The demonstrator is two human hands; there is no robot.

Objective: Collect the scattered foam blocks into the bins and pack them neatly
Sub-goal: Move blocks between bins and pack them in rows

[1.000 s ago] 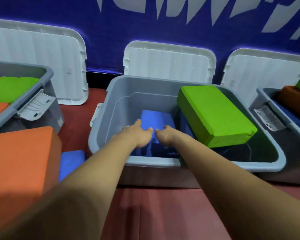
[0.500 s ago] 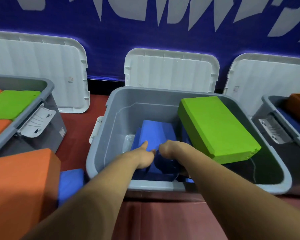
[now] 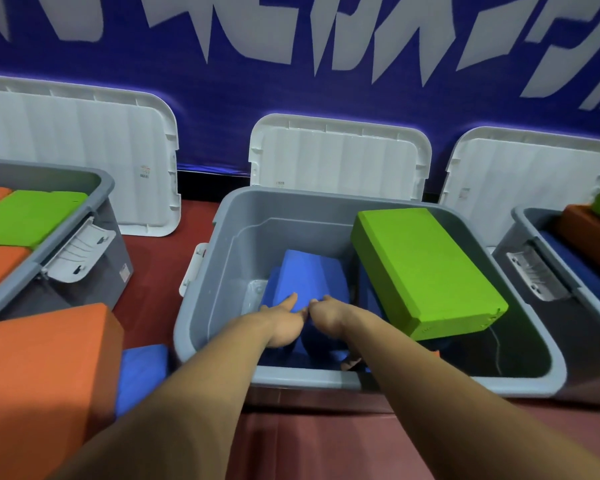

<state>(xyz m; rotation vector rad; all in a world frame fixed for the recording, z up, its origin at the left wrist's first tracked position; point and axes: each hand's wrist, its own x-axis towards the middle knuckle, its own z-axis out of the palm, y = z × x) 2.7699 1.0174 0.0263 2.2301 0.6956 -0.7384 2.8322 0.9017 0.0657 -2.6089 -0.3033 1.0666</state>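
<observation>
Both arms reach forward and down into the middle bin [image 3: 222, 271], the hands side by side and almost touching. The left hand [image 3: 284, 323] holds the near edge of the blue block [image 3: 309, 275], thumb laid flat on top and fingers curled beneath it. The right hand [image 3: 328, 315] grips the same edge, knuckles up and fingers curled down over it (their tips are hidden). The blue block lies tilted in the left half of the bin, on other blue foam. Just beside it, a green block [image 3: 426, 271] leans at a slant across the bin's right half. Outside, at the lower left, an orange block [image 3: 42, 375] sits on the red floor [image 3: 326, 445] with a second blue block [image 3: 139, 372] between it and the bin. Part-filled bins stand on either side, and white lids [image 3: 340, 157] lean against the wall behind.
</observation>
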